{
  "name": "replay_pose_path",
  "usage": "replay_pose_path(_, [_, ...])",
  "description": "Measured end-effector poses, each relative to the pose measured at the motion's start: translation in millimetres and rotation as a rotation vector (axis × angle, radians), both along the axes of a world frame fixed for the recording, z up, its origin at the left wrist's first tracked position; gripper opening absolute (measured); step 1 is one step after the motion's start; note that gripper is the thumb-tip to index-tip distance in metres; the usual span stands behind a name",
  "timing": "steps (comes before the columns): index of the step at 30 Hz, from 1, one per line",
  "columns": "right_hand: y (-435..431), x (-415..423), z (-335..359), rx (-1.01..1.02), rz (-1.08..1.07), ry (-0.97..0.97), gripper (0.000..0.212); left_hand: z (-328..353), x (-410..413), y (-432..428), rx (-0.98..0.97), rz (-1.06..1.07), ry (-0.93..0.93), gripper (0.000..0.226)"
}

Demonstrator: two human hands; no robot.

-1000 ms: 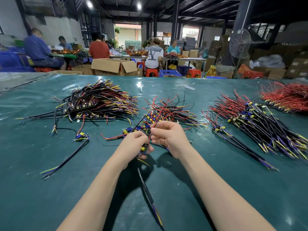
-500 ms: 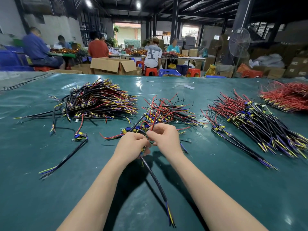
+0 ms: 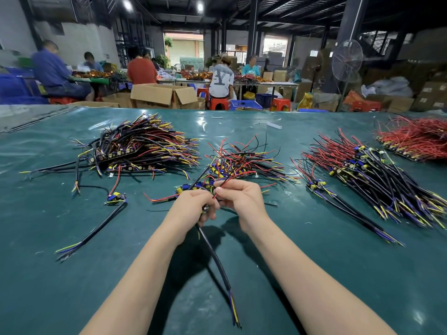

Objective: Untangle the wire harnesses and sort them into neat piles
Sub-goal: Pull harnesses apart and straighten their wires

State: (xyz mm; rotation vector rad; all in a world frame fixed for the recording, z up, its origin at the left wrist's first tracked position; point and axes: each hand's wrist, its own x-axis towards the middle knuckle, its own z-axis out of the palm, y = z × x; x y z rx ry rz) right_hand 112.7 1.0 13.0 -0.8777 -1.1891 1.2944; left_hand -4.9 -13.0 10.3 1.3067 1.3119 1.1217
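While my left hand (image 3: 193,206) curls round the top of a harness (image 3: 216,256), my right hand (image 3: 243,199) pinches a thin red wire (image 3: 220,188) between thumb and forefinger. I hold the harness over the mat (image 3: 72,274) at the near edge of the tangle (image 3: 244,160), between the left pile (image 3: 145,146) and the right pile (image 3: 377,180). It seems light to me. Its black sheath looks smooth, round and springy, fairly stiff, while the red wire is limp and likely to snag. I would grip the thick sheathed part, not the fine yellow and blue ends, which look slippery and easily bent.
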Motion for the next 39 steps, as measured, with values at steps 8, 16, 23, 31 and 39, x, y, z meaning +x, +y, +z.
replay_pose_path(8, [6.1,4.8,2.0,-0.04,-0.05,0.128,0.022,1.1,3.6,-2.5,0.032,-0.017,-0.004,0.024])
replay_pose_path(16, [9.3,14.0,6.6,-0.233,-0.017,0.11,0.022,1.0,3.0,-2.0,0.0,-0.064,0.013,0.026])
replay_pose_path(23, [15.6,24.2,5.3,-0.236,-0.124,0.189,0.025,-2.8,-0.7,-2.3,0.013,-0.122,0.079,0.029])
replay_pose_path(31, [22.7,30.2,0.6,-0.229,-0.136,0.23,0.023,-8.0,-6.5,2.3,-0.042,-0.102,0.1,0.035])
replay_pose_path(39, [27.2,39.3,4.1,-0.199,-0.252,0.259,0.018,-9.5,-5.1,3.8,-0.055,-0.092,0.081,0.027])
